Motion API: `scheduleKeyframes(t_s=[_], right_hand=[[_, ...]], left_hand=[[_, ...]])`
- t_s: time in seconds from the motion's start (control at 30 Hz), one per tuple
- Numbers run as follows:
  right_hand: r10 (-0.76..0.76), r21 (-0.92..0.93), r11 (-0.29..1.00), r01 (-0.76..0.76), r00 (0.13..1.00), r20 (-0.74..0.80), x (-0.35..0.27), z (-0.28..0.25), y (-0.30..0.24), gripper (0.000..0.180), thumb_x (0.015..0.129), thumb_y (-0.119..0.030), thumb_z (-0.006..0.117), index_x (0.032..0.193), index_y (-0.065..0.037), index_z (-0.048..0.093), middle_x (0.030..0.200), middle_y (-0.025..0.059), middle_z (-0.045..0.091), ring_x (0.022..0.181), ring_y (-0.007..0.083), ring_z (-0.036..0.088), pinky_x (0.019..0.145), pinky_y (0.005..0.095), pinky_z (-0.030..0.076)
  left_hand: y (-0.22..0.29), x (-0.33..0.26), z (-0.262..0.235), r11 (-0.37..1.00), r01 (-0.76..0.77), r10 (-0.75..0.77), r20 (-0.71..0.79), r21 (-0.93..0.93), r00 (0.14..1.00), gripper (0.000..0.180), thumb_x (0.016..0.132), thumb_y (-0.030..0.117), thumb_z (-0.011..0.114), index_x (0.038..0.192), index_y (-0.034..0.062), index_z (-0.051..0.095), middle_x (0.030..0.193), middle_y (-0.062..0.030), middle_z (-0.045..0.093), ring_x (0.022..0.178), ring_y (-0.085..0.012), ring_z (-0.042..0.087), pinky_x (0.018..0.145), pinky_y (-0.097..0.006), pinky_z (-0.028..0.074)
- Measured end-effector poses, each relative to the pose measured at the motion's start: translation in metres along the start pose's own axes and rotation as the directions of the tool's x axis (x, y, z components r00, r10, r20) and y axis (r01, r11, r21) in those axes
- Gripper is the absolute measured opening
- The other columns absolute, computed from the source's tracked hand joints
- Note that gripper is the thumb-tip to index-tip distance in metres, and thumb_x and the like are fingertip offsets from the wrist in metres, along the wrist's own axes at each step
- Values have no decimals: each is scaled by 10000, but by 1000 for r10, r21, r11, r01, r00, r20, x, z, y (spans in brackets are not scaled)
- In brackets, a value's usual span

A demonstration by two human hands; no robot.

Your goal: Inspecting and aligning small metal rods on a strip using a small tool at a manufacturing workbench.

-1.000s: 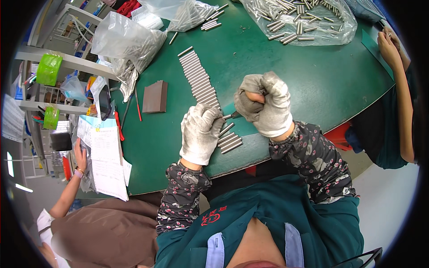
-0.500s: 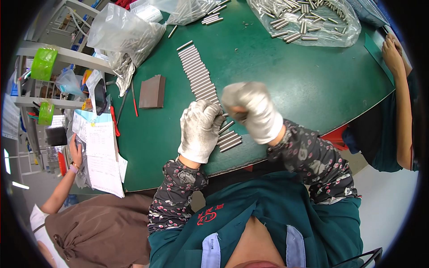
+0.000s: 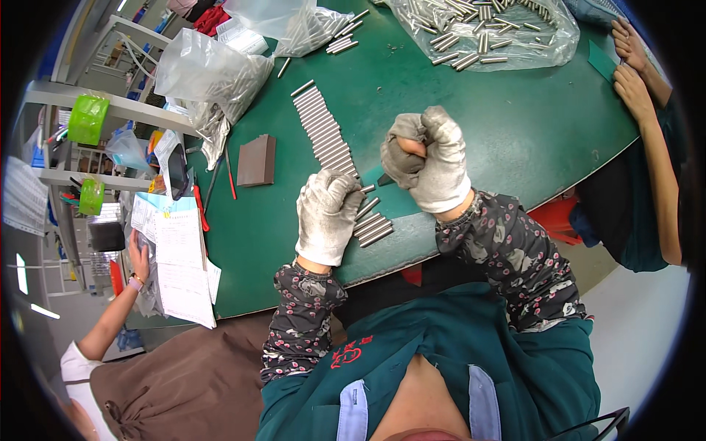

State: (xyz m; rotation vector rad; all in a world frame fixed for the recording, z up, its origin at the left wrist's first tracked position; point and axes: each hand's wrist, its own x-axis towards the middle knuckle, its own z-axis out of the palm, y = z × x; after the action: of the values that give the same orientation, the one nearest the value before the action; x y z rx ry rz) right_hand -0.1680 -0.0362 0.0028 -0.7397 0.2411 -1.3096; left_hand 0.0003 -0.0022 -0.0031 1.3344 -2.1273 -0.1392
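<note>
The table (image 3: pixel 507 140) is the largest thing here; its green top is smooth and shiny at the right part, and its near edge is curved. Pale floor (image 3: pixel 625 323) shows at lower right. At the left stands a white rack (image 3: pixel 143 115). One co-worker, in a brown apron (image 3: pixel 184 375), sits beside it; another co-worker's arm (image 3: pixel 660 176) reaches the table at the right edge. A full bag (image 3: pixel 209 66) stands at the far left, and a flat bag (image 3: pixel 533 60) with many pins lies at the far right. The papers (image 3: pixel 185 275) lie at the left edge. The gloved left hand (image 3: pixel 326 217) has bent, closed fingers, and one pin (image 3: pixel 368 189) sticks out from them. The gloved right hand (image 3: pixel 434 162) makes a fist around a dark tool (image 3: pixel 384 178), its tip near this pin. A row (image 3: pixel 327 136) of steel pins runs away from the left hand. A brown block (image 3: pixel 255 162) lies left of the row. Several loose pins (image 3: pixel 374 229) lie just right of the left hand.
</note>
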Motion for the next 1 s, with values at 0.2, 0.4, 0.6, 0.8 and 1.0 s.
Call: scheduleKeyframes(t_s=[0.2, 0.4, 0.6, 0.8, 1.0], right_hand=[[15, -23, 1000, -15, 1000, 1, 0, 0, 3, 445, 858, -503, 387, 600, -146, 330, 499, -42, 267, 416, 59, 239, 375, 217, 173], [24, -72, 997, -23, 1000, 12, -1, 3, 0, 453, 857, -512, 384, 598, -143, 334, 499, -44, 267, 415, 55, 236, 372, 216, 167], [47, -87, 995, -45, 998, 28, -1, 2, -1, 458, 854, -507, 389, 582, -142, 329, 504, -45, 275, 418, 54, 236, 376, 219, 166], [32, -24, 999, -32, 999, 29, -3, 2, -1, 454, 845, -505, 406, 583, -144, 324, 507, -46, 268, 427, 54, 238, 381, 218, 166], [5, -60, 998, 1, 995, 100, -2, 0, 2, 487, 829, -547, 421, 589, -137, 317, 519, -50, 252, 432, 53, 236, 383, 215, 165]], left_hand=[[9, 2, -11, 993, -93, 86, -91, -68, 992, 173, 583, -4, 675, 721, 59, 592, 759, -66, 553, 727, -241, 529, 646, -338, 427], [-1, 2, -6, 982, 61, -44, -99, 177, 994, 175, 623, 55, 693, 763, 89, 594, 799, -47, 565, 759, -239, 535, 666, -347, 429], [3, 3, -4, 997, -1, 5, -43, 84, 999, 176, 624, 19, 683, 757, 66, 579, 781, -58, 564, 742, -243, 536, 653, -340, 426], [2, 2, -4, 1000, -8, 8, 6, 9, 1000, 162, 628, 11, 673, 746, 61, 574, 761, -58, 562, 736, -242, 537, 650, -339, 422], [2, 3, -3, 1000, 12, -12, 10, 13, 1000, 163, 621, 61, 686, 753, 95, 598, 768, -48, 580, 756, -250, 547, 659, -358, 437]])
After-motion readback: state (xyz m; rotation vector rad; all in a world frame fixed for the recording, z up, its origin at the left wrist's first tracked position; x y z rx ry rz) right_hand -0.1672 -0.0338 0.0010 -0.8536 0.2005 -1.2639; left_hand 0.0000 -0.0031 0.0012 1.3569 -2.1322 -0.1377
